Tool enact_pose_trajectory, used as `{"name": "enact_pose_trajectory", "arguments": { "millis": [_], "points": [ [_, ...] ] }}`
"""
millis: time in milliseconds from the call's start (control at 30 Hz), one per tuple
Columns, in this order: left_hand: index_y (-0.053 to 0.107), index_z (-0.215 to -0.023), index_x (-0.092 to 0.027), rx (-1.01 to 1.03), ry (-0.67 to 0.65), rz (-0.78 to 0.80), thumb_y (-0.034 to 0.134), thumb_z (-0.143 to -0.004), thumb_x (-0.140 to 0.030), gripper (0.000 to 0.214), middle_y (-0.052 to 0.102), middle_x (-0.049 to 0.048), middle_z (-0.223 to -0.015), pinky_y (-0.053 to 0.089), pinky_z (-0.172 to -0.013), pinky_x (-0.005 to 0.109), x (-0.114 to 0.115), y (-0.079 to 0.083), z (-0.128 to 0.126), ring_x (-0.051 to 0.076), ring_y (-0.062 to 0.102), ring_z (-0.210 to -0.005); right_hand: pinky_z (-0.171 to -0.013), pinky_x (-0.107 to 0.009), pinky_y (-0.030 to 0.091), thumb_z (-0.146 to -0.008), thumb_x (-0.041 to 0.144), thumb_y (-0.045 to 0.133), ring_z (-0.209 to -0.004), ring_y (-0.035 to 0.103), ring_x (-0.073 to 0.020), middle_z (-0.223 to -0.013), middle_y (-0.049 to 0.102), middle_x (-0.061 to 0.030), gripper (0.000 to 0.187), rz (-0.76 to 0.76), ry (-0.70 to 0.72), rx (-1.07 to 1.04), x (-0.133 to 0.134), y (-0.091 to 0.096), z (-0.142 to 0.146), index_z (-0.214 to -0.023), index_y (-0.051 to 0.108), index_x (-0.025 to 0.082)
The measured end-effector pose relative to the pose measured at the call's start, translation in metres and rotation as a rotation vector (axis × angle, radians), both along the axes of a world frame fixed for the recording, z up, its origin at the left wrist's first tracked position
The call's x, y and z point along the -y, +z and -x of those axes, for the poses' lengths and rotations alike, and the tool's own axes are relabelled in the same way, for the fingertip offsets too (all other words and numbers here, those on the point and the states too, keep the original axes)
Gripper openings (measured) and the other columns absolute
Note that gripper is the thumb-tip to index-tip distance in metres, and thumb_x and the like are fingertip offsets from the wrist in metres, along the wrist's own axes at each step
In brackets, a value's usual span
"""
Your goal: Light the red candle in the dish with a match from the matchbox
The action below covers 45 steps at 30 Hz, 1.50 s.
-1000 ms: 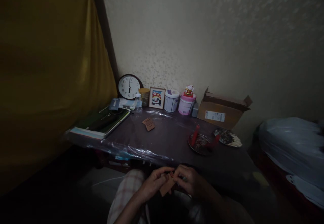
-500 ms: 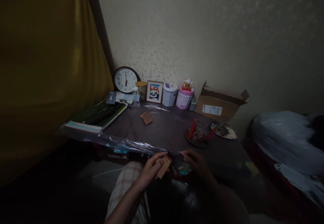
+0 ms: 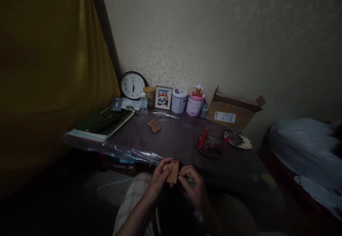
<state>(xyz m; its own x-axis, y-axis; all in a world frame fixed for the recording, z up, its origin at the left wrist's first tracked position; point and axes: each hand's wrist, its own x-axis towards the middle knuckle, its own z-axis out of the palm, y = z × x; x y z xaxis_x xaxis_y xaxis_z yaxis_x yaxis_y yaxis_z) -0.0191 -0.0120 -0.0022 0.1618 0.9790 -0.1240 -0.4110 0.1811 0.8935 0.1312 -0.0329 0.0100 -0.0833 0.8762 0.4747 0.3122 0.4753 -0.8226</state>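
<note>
My left hand [image 3: 158,181] holds a small brown matchbox [image 3: 173,172], slid partly open with red match heads showing at its top. My right hand [image 3: 192,186] is right beside it, thumb and finger pinched together near the box's right edge; whether it holds a match is too dark to tell. Both hands are in front of the near edge of a dark table [image 3: 176,141] covered in clear plastic. Two more brown boxes [image 3: 154,125] lie on the table. A plate [image 3: 210,146] with two red candles stands to the right.
Along the wall stand a round clock [image 3: 132,85], a framed panda picture [image 3: 163,98], two tins, a pink tub with a figurine [image 3: 196,102] and an open cardboard box [image 3: 233,109]. Books [image 3: 103,125] lie at left beside a yellow curtain. A plastic-covered bundle [image 3: 307,150] sits at right.
My hands parted, the right one reaching toward the table edge, then came back together. The matchbox has turned upright in my left hand. The view rose slightly.
</note>
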Motion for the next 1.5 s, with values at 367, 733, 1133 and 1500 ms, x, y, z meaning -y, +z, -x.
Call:
{"name": "enact_pose_trajectory", "arguments": {
  "millis": [367, 733, 1133, 1500],
  "points": [
    [0.057, -0.099, -0.021, 0.025, 0.093, 0.032, 0.066, -0.072, -0.036, 0.032, 0.067, -0.0011, -0.078, 0.043, -0.053, 0.022, 0.001, 0.01, -0.002, 0.013, 0.058, -0.063, -0.082, -0.028, 0.049, -0.084, 0.011, 0.059, -0.095, 0.06, -0.0165, -0.097, 0.061, -0.0045, 0.012, -0.193, 0.008, 0.131, 0.007, -0.007, 0.009, -0.083, 0.058, 0.022],
    [0.056, -0.089, -0.021, 0.052, 0.089, 0.011, 0.067, -0.072, -0.039, 0.028, 0.063, -0.0041, -0.065, 0.041, -0.046, 0.021, -0.001, 0.004, -0.006, 0.011, 0.053, -0.053, -0.085, -0.026, 0.048, -0.083, 0.01, 0.06, -0.096, 0.062, -0.0156, -0.099, 0.065, -0.0033, 0.013, -0.186, -0.021, 0.086, 0.003, -0.008, 0.007, -0.081, 0.058, 0.023],
    [0.059, -0.087, -0.02, 0.058, 0.125, 0.005, 0.071, -0.068, -0.042, 0.031, 0.064, -0.0026, -0.066, 0.042, -0.05, 0.021, -0.002, 0.002, -0.007, 0.012, 0.056, -0.055, -0.084, -0.028, 0.048, -0.083, 0.012, 0.062, -0.096, 0.063, -0.017, -0.099, 0.066, -0.0032, 0.011, -0.133, -0.043, 0.041, 0.002, -0.015, 0.007, -0.081, 0.061, 0.023],
    [0.067, -0.085, -0.022, -0.059, 0.201, -0.077, 0.073, -0.064, -0.044, 0.031, 0.068, -0.0006, -0.077, 0.048, -0.069, 0.027, -0.001, 0.002, -0.007, 0.017, 0.062, -0.074, -0.086, -0.029, 0.048, -0.085, 0.015, 0.06, -0.097, 0.062, -0.0173, -0.1, 0.065, -0.0032, 0.009, -0.093, -0.021, 0.046, -0.001, -0.019, 0.004, -0.082, 0.06, 0.023]
  ]
}}
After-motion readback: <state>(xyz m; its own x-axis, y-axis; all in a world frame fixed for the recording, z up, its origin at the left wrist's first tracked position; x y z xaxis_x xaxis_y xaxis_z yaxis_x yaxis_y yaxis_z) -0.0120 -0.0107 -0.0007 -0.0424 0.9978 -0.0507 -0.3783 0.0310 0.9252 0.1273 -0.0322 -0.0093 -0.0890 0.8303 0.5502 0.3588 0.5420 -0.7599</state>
